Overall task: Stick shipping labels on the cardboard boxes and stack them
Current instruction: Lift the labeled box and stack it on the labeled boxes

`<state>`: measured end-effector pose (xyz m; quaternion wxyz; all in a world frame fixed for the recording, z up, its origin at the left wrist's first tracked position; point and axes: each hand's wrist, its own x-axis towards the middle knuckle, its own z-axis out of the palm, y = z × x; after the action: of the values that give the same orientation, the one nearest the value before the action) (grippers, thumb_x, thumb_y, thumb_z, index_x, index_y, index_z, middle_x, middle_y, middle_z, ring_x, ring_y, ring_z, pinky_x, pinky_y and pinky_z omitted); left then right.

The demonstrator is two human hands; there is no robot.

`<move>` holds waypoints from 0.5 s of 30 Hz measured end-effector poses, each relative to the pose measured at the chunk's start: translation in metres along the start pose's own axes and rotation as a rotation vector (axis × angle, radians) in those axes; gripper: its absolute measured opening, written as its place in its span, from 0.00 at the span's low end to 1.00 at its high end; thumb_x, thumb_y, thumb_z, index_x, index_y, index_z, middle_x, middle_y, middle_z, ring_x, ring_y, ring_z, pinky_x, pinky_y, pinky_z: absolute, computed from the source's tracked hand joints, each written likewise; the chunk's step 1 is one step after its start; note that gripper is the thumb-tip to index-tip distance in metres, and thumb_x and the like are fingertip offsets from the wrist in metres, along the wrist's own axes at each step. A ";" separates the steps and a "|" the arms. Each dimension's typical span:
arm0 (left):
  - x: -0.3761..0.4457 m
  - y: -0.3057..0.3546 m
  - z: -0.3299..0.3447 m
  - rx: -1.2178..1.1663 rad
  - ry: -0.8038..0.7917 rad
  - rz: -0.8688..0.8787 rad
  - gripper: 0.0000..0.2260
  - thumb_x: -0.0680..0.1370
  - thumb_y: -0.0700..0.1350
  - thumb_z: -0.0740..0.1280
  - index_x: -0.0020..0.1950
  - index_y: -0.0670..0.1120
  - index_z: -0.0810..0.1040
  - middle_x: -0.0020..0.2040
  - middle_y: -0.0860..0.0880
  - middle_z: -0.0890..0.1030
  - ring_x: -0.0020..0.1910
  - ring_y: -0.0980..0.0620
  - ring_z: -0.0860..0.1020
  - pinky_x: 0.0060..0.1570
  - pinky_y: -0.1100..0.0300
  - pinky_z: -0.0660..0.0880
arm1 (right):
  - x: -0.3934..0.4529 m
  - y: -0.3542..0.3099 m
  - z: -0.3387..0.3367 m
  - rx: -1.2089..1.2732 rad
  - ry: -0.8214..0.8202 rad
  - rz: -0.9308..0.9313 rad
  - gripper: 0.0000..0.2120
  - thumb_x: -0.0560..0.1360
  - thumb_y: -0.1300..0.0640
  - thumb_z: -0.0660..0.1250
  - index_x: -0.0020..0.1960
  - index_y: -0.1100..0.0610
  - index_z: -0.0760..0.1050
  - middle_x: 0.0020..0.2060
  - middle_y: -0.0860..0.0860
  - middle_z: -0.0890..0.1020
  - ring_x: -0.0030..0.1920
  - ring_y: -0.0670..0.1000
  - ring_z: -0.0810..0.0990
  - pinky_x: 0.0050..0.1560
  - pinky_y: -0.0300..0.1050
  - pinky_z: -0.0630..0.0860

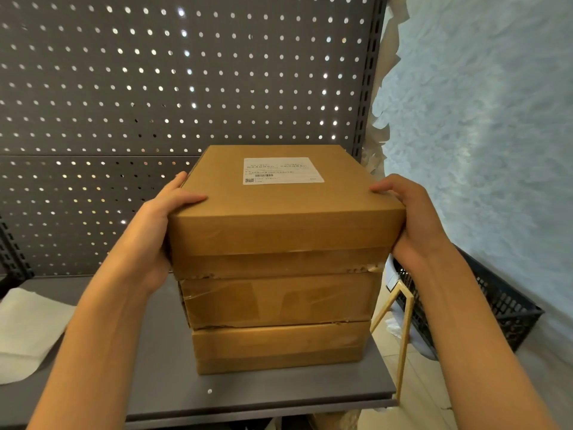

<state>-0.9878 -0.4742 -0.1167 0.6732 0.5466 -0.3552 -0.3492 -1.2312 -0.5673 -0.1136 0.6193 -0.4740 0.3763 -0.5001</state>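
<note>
**Top box held square on the stack, one hand on each side**

The top box [279, 206] sits on two other cardboard boxes, a middle box [279, 301] and a bottom box [277, 347], so I count a stack of three on the grey shelf [161, 367]. A white shipping label [282, 170] lies flat on its lid, toward the far edge. The top box overhangs the middle one a little at the front; whether its full weight is down I cannot tell.

My left hand [161, 225] clasps the left side with the thumb curled over the lid edge and the fingers hidden down the side wall. My right hand [409, 218] mirrors it on the right side, thumb on the lid edge. Both grip the box between them, neither hand nearer than the other.

What counts for my next move is that the box lies dead centre between my hands, its long axis running away from me toward the pegboard [186, 72]. I judge it needs a slight push back along that axis to square it up before I let go.

A white sheet [31, 330] lies at the left of the shelf, well apart from the stack. A black crate [496, 302] stands on the floor to the right.
</note>
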 end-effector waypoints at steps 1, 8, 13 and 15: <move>0.001 0.000 0.000 0.003 0.001 -0.002 0.22 0.75 0.47 0.64 0.68 0.61 0.70 0.54 0.56 0.75 0.47 0.52 0.74 0.40 0.58 0.69 | 0.000 0.000 0.000 0.000 -0.001 0.002 0.07 0.71 0.55 0.63 0.47 0.55 0.76 0.34 0.49 0.79 0.33 0.48 0.76 0.32 0.39 0.71; 0.001 -0.001 0.000 0.022 0.016 -0.016 0.21 0.75 0.50 0.64 0.68 0.61 0.69 0.53 0.55 0.75 0.47 0.52 0.73 0.40 0.58 0.69 | 0.001 -0.001 0.001 0.000 0.001 0.038 0.09 0.70 0.55 0.63 0.49 0.56 0.76 0.34 0.49 0.79 0.32 0.48 0.75 0.31 0.39 0.71; -0.001 -0.001 0.001 0.030 0.017 -0.009 0.22 0.75 0.51 0.64 0.69 0.60 0.68 0.52 0.55 0.74 0.47 0.52 0.73 0.39 0.57 0.69 | 0.000 -0.003 0.002 -0.008 0.008 0.057 0.10 0.70 0.56 0.63 0.50 0.56 0.76 0.34 0.50 0.79 0.33 0.49 0.75 0.33 0.40 0.71; -0.001 -0.001 0.001 0.034 0.025 -0.016 0.22 0.75 0.51 0.64 0.69 0.61 0.68 0.54 0.54 0.74 0.48 0.51 0.73 0.39 0.57 0.69 | -0.001 -0.004 0.002 -0.008 0.009 0.063 0.10 0.71 0.56 0.63 0.50 0.56 0.76 0.34 0.50 0.79 0.33 0.49 0.75 0.33 0.40 0.72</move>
<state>-0.9894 -0.4745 -0.1180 0.6652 0.5651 -0.3486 -0.3415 -1.2305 -0.5661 -0.1091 0.6311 -0.4622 0.3959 -0.4810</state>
